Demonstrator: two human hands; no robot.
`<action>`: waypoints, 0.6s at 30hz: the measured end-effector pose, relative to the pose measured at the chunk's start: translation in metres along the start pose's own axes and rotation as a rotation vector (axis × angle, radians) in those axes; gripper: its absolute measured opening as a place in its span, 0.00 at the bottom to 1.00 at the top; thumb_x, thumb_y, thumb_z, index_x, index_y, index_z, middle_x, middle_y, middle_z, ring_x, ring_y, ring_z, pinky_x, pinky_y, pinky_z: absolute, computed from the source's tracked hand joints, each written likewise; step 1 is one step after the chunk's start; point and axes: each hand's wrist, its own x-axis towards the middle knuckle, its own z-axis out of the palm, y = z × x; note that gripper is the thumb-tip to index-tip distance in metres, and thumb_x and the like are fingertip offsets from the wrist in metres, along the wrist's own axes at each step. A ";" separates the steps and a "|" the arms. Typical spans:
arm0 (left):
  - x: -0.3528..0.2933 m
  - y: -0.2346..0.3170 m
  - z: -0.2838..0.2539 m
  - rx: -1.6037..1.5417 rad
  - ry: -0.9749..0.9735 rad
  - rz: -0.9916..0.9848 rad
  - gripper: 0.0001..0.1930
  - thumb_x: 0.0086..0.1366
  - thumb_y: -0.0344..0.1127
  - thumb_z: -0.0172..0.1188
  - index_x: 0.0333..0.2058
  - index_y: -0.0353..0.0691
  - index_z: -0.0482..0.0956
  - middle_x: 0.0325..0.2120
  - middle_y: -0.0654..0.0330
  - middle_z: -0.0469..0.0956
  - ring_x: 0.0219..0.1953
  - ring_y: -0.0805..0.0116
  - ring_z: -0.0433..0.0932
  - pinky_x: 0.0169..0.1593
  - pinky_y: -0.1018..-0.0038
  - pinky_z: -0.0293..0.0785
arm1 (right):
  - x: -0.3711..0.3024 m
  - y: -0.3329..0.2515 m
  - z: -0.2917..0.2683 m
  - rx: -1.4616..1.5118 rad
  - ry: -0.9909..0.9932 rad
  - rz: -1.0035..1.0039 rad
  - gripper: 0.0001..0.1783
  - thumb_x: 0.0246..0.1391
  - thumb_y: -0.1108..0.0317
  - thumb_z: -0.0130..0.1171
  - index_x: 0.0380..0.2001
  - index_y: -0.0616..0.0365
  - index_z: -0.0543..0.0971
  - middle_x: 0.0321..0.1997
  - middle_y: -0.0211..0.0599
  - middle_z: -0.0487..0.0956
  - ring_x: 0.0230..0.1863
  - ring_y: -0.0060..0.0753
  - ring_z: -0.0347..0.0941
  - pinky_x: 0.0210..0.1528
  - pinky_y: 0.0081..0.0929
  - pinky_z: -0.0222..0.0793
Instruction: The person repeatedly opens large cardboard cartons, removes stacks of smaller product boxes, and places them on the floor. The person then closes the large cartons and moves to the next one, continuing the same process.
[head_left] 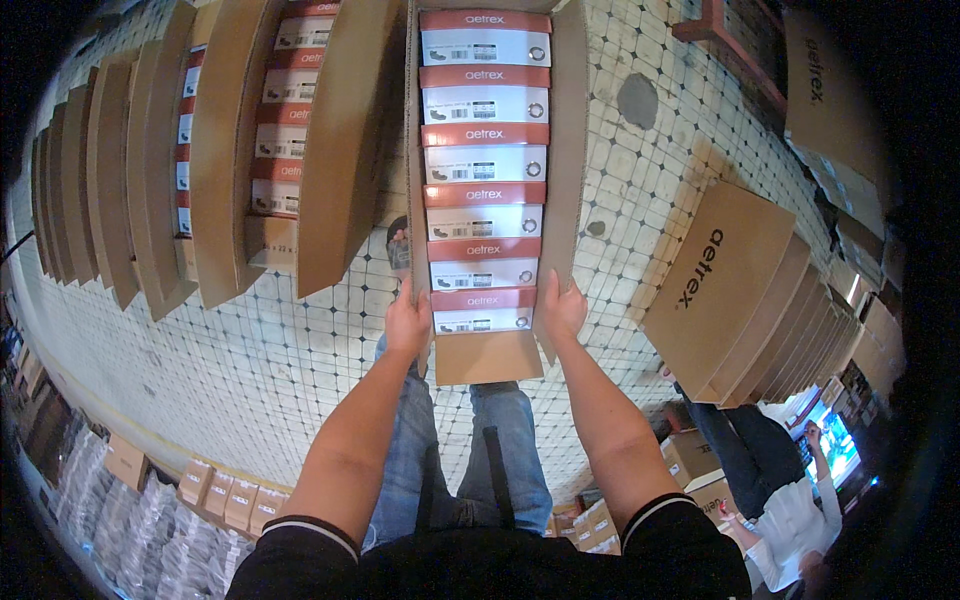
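Observation:
A long open cardboard carton [488,360] stretches away in front of me, with its near flap folded out toward my legs. Inside it, several white shoeboxes [484,222] with orange-red lids stand in one row, their printed labels facing up. My left hand [407,320] grips the near left side of the carton, its thumb along the edge. On the near right side, my right hand [564,308] is closed on the cardboard in the same way. Fingers of both hands are partly hidden by the carton walls.
At the left, several open cartons [340,150] stand in a row, some with shoeboxes inside. More brown cartons [722,270] are lined up at the right. Another person [790,530] is near a lit screen [832,450] at lower right. Wrapped goods [140,515] lie at lower left.

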 end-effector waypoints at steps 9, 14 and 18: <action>0.002 0.001 0.000 0.018 -0.007 -0.047 0.24 0.65 0.37 0.51 0.60 0.47 0.65 0.30 0.39 0.79 0.34 0.36 0.78 0.41 0.49 0.73 | 0.000 -0.002 0.000 0.026 -0.014 0.030 0.25 0.61 0.47 0.49 0.38 0.58 0.81 0.31 0.57 0.80 0.35 0.61 0.77 0.39 0.49 0.72; 0.001 -0.002 0.002 -0.004 0.041 -0.001 0.25 0.65 0.37 0.51 0.61 0.50 0.65 0.32 0.38 0.79 0.36 0.36 0.78 0.42 0.48 0.73 | 0.000 -0.002 0.001 0.027 -0.026 0.054 0.25 0.61 0.46 0.49 0.40 0.57 0.81 0.33 0.56 0.81 0.36 0.60 0.78 0.40 0.48 0.72; 0.000 0.001 0.001 -0.003 0.013 -0.026 0.25 0.65 0.37 0.51 0.61 0.49 0.65 0.32 0.38 0.79 0.35 0.35 0.78 0.41 0.48 0.73 | 0.002 0.003 0.007 -0.008 -0.034 0.081 0.25 0.61 0.46 0.50 0.41 0.56 0.82 0.34 0.54 0.82 0.37 0.59 0.78 0.41 0.49 0.72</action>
